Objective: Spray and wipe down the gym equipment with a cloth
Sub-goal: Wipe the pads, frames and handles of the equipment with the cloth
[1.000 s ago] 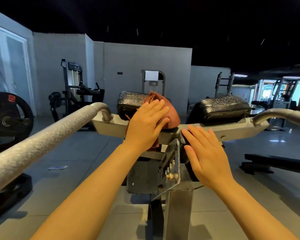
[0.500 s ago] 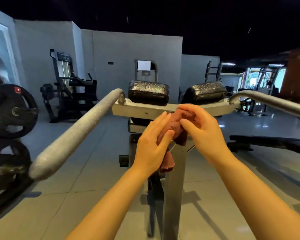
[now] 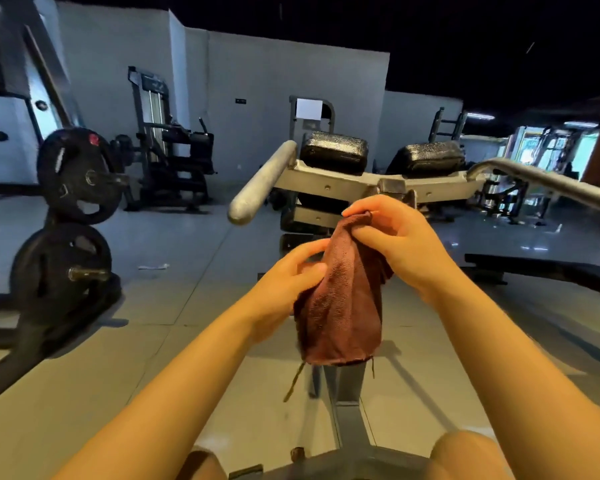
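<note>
Head view: we see the cloth (image 3: 342,306) hanging in mid-air before the machine frame (image 3: 329,183), long axis vertical, lower hem free. The right hand (image 3: 392,240) pinches its top corner; the left hand (image 3: 291,275) grips its left edge lower down. Both hands are clamped on the cloth, so it lies between them. The frame and pads (image 3: 333,152) lie just beyond, the right hand nearer. Handles (image 3: 260,185) flank both sides; open floor lies below.
</note>
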A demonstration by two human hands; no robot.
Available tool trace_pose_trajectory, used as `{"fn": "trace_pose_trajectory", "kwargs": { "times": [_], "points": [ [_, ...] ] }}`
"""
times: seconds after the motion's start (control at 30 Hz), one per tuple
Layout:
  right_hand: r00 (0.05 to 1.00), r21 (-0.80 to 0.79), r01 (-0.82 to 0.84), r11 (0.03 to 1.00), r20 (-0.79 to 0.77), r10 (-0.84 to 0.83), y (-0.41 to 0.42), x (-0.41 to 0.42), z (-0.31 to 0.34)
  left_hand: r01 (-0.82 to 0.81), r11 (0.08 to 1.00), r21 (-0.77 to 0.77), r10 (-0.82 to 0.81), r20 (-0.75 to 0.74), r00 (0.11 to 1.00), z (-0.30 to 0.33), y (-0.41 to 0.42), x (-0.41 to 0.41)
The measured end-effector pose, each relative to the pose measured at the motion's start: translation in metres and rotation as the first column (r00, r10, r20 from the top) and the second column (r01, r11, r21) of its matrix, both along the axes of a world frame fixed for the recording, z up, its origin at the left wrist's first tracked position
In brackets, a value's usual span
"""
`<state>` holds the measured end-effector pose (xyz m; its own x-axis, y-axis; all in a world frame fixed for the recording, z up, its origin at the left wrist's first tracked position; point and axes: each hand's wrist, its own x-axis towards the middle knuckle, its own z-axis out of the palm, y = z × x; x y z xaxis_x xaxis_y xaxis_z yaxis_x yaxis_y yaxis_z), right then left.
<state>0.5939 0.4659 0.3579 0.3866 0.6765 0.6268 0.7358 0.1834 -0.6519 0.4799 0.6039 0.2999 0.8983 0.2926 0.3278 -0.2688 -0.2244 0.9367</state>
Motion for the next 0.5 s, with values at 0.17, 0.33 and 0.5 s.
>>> {"fn": "trace_pose_trajectory", "kwargs": {
  "times": [0.17,0.33,0.5],
  "points": [
    [0.998,-0.055,0.011,0.998,-0.063,-0.015,0.010,-0.013,-0.025,-0.091,0.990,-0.111,0.080,-0.099,0.992,-0.013,0.018,-0.036],
    [0.998,-0.127,0.028,0.992,-0.054,-0.035,0.046,-0.024,-0.062,-0.225,0.970,-0.093,0.207,-0.174,0.963,-0.044,0.048,-0.061],
    [0.993,-0.159,0.059,0.985,-0.087,-0.074,0.106,-0.031,-0.103,-0.166,0.964,-0.209,0.102,-0.284,0.953,-0.073,0.103,-0.094]
  ]
}}
